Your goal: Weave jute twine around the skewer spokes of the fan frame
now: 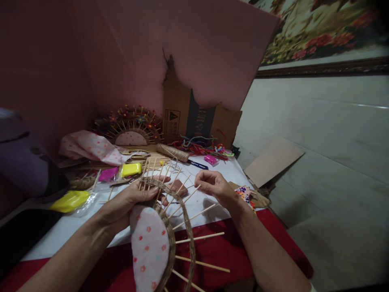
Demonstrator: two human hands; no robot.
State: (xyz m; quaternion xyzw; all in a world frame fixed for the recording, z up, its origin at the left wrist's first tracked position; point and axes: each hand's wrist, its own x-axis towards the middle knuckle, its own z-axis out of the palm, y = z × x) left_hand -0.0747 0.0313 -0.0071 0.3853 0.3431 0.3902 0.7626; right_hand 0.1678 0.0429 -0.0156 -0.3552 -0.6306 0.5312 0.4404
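My left hand (130,198) grips the rim of a round craft piece (170,227), a spotted fabric disc ringed with woven jute cord and thin wooden sticks fanning outward. My right hand (212,184) hovers just right of the sticks, fingers curled in a pinch on a thin strand of twine I can barely see. The piece is tilted toward me over the table's near edge. A spool of jute twine (172,152) lies behind it.
A finished decorated piece (130,125) leans on the pink wall beside torn cardboard (194,117). Coloured pipe cleaners (206,147), yellow and pink packets (130,169), spotted fabric (91,147), loose sticks and a blue pen (197,164) lie on the white table (219,170). Red cloth (219,251) covers the front.
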